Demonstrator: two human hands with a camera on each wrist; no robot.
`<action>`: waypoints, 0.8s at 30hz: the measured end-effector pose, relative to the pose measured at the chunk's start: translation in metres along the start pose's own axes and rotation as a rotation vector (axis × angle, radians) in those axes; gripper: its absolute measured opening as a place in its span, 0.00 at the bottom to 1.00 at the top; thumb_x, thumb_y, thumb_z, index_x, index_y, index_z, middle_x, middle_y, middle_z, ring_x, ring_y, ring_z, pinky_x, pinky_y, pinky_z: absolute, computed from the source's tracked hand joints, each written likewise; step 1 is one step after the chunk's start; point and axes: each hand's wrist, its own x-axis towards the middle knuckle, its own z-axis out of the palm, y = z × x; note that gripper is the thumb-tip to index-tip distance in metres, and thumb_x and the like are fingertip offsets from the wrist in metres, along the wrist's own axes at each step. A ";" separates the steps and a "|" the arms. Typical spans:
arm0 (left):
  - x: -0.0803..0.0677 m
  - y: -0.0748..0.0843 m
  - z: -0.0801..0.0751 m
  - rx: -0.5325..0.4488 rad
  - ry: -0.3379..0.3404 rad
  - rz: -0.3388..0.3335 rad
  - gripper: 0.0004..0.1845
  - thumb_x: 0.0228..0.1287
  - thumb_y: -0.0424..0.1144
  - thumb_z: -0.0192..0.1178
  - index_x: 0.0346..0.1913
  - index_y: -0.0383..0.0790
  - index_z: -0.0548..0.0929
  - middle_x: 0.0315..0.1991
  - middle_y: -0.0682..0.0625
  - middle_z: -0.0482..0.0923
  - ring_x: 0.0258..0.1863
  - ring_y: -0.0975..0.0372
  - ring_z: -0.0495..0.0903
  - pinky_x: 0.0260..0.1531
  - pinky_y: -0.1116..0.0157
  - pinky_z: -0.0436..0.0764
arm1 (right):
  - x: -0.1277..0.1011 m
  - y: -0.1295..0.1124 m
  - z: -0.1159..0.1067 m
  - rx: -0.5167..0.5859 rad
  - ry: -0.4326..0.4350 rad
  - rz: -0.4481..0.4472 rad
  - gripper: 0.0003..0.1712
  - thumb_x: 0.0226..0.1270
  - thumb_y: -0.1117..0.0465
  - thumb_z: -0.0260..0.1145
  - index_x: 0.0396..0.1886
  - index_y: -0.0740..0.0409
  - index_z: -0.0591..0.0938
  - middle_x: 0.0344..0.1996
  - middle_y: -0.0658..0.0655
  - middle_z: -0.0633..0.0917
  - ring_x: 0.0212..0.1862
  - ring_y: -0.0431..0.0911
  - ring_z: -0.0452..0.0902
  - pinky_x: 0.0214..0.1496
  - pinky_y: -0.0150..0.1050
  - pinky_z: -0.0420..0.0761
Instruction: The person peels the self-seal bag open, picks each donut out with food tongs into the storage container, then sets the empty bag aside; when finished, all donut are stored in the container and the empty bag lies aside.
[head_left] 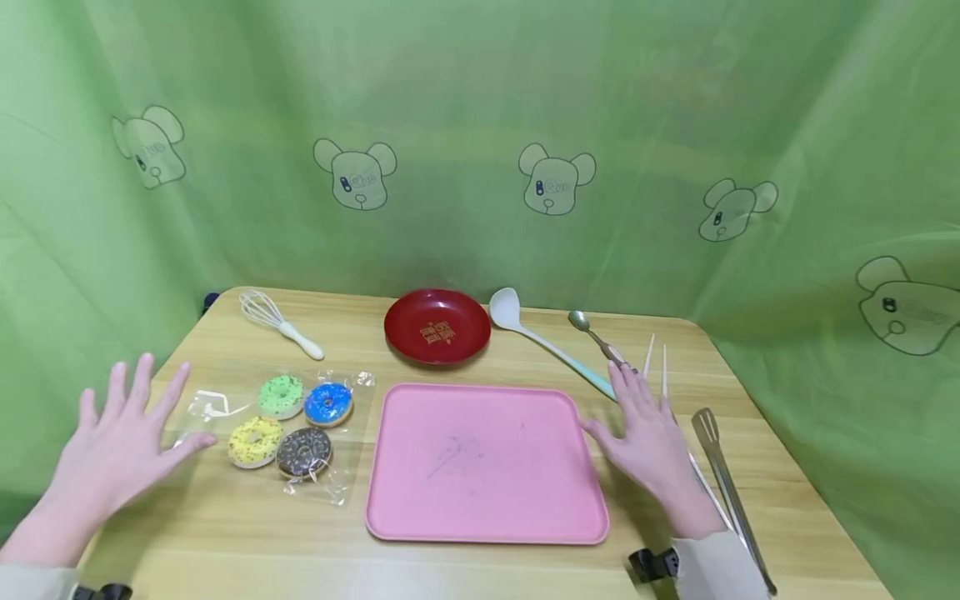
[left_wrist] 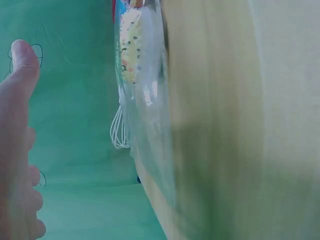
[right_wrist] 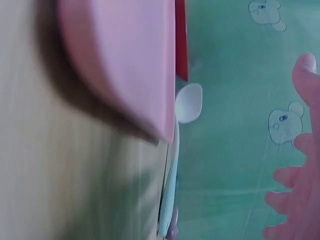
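Observation:
My left hand is spread with straight fingers above the table's left side, holding nothing. Nearest to it lies a clear plastic bag with a green donut, a blue donut, a yellow donut and a dark brown donut. On the right, my right hand hovers with fingers extended, also holding nothing. Its thumb is by the right edge of a pink tray. Beneath and beyond that hand lie a ladle, a metal spoon and tongs, partly hidden.
A white whisk lies at the back left. Behind the tray sits a dark red plate with gold characters. Two pale thin tips show behind the right hand. Green curtains with bear faces enclose the wooden table.

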 end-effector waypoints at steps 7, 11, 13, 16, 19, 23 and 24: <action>-0.007 -0.001 0.010 -0.208 -0.072 -0.058 0.46 0.66 0.57 0.49 0.72 0.43 0.32 0.69 0.36 0.19 0.65 0.41 0.17 0.56 0.36 0.24 | 0.005 -0.021 0.005 0.134 0.003 0.007 0.47 0.63 0.41 0.59 0.74 0.48 0.46 0.71 0.59 0.54 0.69 0.59 0.50 0.67 0.61 0.50; -0.010 -0.001 0.015 -0.314 -0.110 -0.093 0.45 0.69 0.53 0.48 0.71 0.40 0.30 0.68 0.38 0.16 0.63 0.41 0.15 0.54 0.37 0.21 | 0.009 -0.037 0.007 0.255 -0.036 0.068 0.46 0.64 0.38 0.56 0.73 0.41 0.43 0.71 0.56 0.53 0.67 0.61 0.53 0.63 0.63 0.55; -0.010 -0.001 0.020 -0.346 -0.106 -0.092 0.45 0.68 0.52 0.48 0.71 0.38 0.30 0.67 0.35 0.16 0.63 0.40 0.15 0.54 0.35 0.22 | 0.012 -0.047 0.009 0.312 -0.050 0.095 0.45 0.64 0.37 0.55 0.73 0.37 0.42 0.71 0.58 0.55 0.64 0.64 0.59 0.60 0.65 0.60; -0.010 0.000 0.028 -0.399 -0.118 -0.092 0.47 0.67 0.52 0.51 0.70 0.34 0.30 0.67 0.32 0.17 0.63 0.38 0.15 0.54 0.35 0.22 | 0.017 -0.064 0.012 0.387 -0.064 0.117 0.44 0.65 0.37 0.55 0.73 0.34 0.42 0.65 0.66 0.65 0.55 0.66 0.70 0.57 0.66 0.64; -0.010 0.003 0.035 -0.473 -0.163 -0.094 0.51 0.65 0.52 0.55 0.70 0.32 0.29 0.66 0.29 0.16 0.62 0.36 0.16 0.55 0.38 0.21 | 0.021 -0.080 0.017 0.442 -0.072 0.112 0.44 0.64 0.37 0.55 0.73 0.36 0.44 0.62 0.68 0.68 0.54 0.65 0.71 0.58 0.64 0.64; -0.009 0.003 0.042 -0.578 -0.221 -0.100 0.54 0.62 0.51 0.58 0.70 0.35 0.27 0.66 0.29 0.17 0.62 0.34 0.18 0.55 0.36 0.24 | 0.026 -0.101 0.024 0.538 -0.102 0.105 0.43 0.64 0.37 0.56 0.73 0.41 0.50 0.67 0.59 0.64 0.64 0.59 0.62 0.63 0.58 0.61; -0.009 0.003 0.043 -0.603 -0.230 -0.100 0.54 0.62 0.50 0.59 0.70 0.36 0.28 0.66 0.30 0.18 0.63 0.34 0.19 0.54 0.35 0.25 | 0.027 -0.106 0.026 0.569 -0.112 0.107 0.42 0.64 0.37 0.56 0.73 0.42 0.52 0.67 0.57 0.64 0.65 0.56 0.61 0.65 0.56 0.60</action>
